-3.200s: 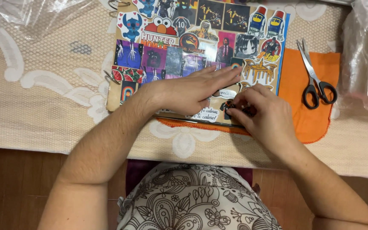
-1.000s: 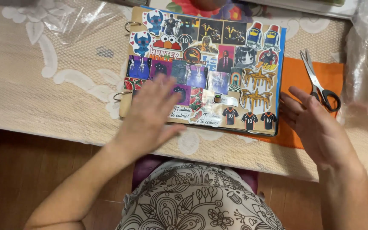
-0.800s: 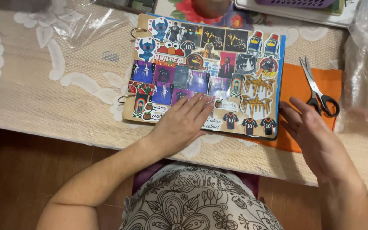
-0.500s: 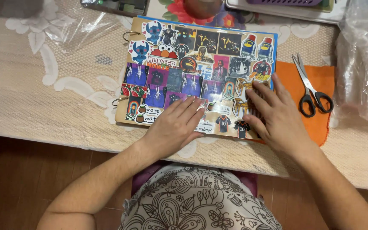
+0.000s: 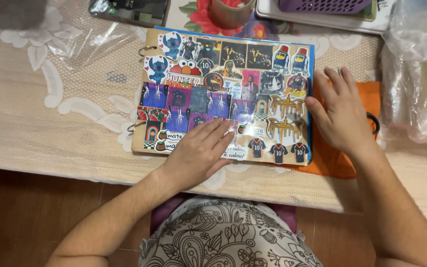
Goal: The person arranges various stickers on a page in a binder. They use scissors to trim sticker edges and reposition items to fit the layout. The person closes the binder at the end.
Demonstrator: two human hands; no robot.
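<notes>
Hands flattening a sticker-covered page

Nearest, the left hand [image 5: 199, 153] lies open and flat, palm down, on the lower edge of a wooden-backed ring-bound board covered in colourful stickers [image 5: 223, 94], gripping nothing. Beyond it, the right hand [image 5: 339, 111] rests open at the board's right edge, over orange cloth [image 5: 337, 160]. The board lies flat on the lace-covered table [image 5: 50, 133]. Steady, even palm pressure looks best here.

My left hand [image 5: 199, 151] lies flat, palm down, fingers extended and close together, forearm bare. My right hand [image 5: 341, 112] lies flat, open, fingers slightly spread, well apart from the left.
</notes>
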